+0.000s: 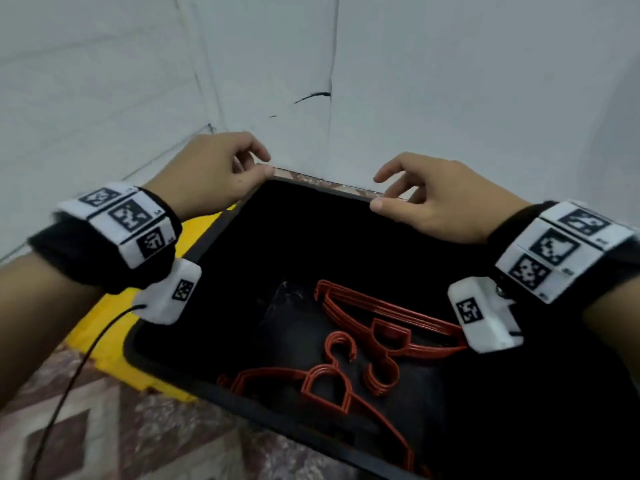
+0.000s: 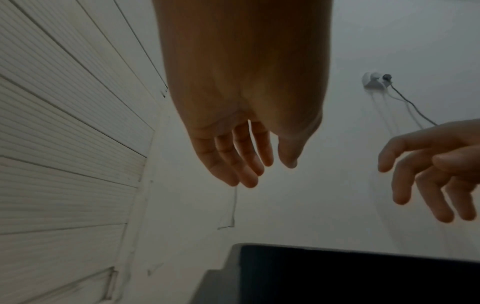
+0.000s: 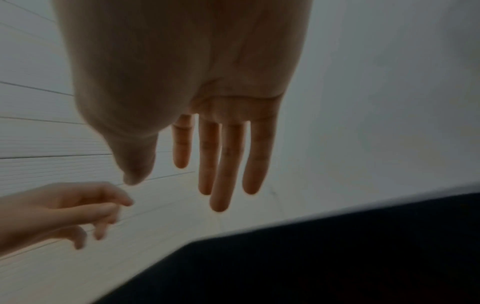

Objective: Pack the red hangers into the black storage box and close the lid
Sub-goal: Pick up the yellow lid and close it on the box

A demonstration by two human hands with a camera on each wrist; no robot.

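Note:
The black storage box (image 1: 294,237) stands open on the floor, with its dark inside also in the left wrist view (image 2: 337,273) and the right wrist view (image 3: 337,257). Two bunches of red hangers lie on its bottom: one (image 1: 388,318) toward the right, one (image 1: 325,386) nearer me. My left hand (image 1: 263,164) hovers over the far left corner of the rim, fingers loosely curled and empty (image 2: 270,162). My right hand (image 1: 381,190) hovers over the far rim, fingers relaxed and empty (image 3: 161,170). I cannot tell whether either thumb touches the rim.
A yellow plastic part (image 1: 100,323) lies against the box's left side. White walls stand close behind the box, one with a socket and cables (image 2: 374,82). Patterned floor tiles (image 1: 104,438) lie at the near left. A black cable (image 1: 69,375) hangs from my left wrist.

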